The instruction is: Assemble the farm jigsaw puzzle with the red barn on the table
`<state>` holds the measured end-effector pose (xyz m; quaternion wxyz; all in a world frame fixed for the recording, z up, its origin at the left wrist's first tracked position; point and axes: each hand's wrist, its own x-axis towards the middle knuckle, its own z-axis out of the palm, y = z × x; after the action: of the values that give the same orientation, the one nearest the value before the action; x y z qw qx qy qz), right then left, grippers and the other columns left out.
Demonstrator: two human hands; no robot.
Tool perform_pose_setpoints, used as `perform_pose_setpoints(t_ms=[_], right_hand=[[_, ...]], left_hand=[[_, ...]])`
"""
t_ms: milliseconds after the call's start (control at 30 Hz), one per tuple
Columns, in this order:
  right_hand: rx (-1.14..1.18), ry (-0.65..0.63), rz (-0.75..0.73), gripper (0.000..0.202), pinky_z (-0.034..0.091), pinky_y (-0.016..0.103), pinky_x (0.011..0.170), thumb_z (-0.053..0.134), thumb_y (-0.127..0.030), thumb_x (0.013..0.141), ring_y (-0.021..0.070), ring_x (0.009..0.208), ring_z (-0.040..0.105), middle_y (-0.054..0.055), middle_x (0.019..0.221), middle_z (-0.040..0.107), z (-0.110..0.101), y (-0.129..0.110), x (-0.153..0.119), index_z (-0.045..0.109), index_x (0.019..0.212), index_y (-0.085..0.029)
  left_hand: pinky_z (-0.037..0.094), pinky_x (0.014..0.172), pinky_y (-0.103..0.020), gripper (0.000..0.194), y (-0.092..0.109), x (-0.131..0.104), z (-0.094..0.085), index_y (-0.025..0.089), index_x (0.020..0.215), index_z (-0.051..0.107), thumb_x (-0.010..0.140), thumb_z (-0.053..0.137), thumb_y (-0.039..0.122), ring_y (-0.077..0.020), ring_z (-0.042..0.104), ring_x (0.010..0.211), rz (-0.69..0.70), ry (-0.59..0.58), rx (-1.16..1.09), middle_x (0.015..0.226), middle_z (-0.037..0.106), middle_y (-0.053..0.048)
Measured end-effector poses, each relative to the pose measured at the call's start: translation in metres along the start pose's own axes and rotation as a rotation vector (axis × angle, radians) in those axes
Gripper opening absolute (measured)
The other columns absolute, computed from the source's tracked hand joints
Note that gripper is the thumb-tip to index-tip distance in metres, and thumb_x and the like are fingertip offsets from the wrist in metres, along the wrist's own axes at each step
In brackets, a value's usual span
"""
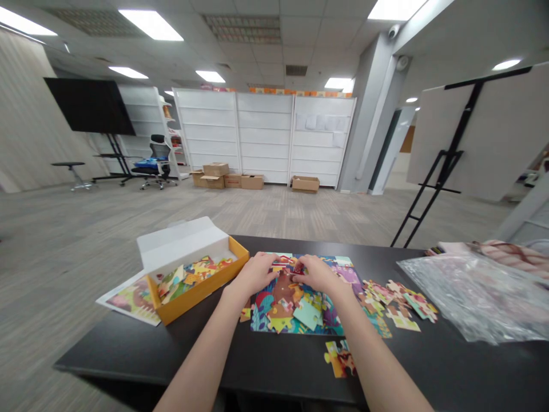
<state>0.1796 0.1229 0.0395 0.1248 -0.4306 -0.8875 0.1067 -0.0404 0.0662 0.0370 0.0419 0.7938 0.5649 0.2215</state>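
A colourful puzzle picture lies flat on the black table, with loose pieces on it, among them a pale green piece. Over its upper left part is my left hand, fingers bent beside a red and white part of the picture. My right hand is over the upper middle, its fingers pinched on a dark red puzzle piece. A gap separates the two hands. Near my right forearm, a few joined pieces lie close to the table's front edge.
An open yellow box holding puzzle pieces stands at the left, over a printed sheet. More loose pieces are spread right of the picture. Clear plastic packaging covers the table's right side.
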Motion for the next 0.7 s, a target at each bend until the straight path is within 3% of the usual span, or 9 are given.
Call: perform_pose_setpoints(t_ms=[267,567,700], right_hand=[[0.04,-0.068,0.055,0.031,0.044,0.029,0.076,0.082,-0.031,0.074,0.0235,0.091,0.065,0.01,0.101,0.072,-0.004,0.006,-0.002,0.072,0.098,-0.016],[0.037,-0.049,-0.012,0.033,0.045,0.029,0.082,0.083,-0.029,0.073,0.0236,0.094,0.064,0.009,0.102,0.07,-0.004,0.012,-0.002,0.073,0.102,-0.017],[0.062,-0.049,-0.043,0.036,0.045,0.03,0.085,0.081,-0.026,0.076,0.0236,0.097,0.063,0.01,0.105,0.069,-0.002,0.015,-0.001,0.071,0.109,-0.016]], left_hand=[[0.047,0.104,-0.041,0.033,-0.011,0.007,0.022,0.026,0.119,0.069,0.087,0.064,0.025,-0.0235,0.063,0.116,0.05,-0.022,-0.09,0.124,0.071,-0.006],[0.048,0.104,-0.039,0.031,-0.009,0.004,0.025,0.028,0.12,0.069,0.091,0.059,0.029,-0.0215,0.061,0.119,0.097,-0.014,-0.037,0.125,0.07,-0.005],[0.048,0.102,-0.044,0.031,-0.003,0.004,0.026,0.031,0.123,0.067,0.095,0.054,0.031,-0.0237,0.059,0.119,0.054,-0.036,0.044,0.13,0.067,-0.004]])
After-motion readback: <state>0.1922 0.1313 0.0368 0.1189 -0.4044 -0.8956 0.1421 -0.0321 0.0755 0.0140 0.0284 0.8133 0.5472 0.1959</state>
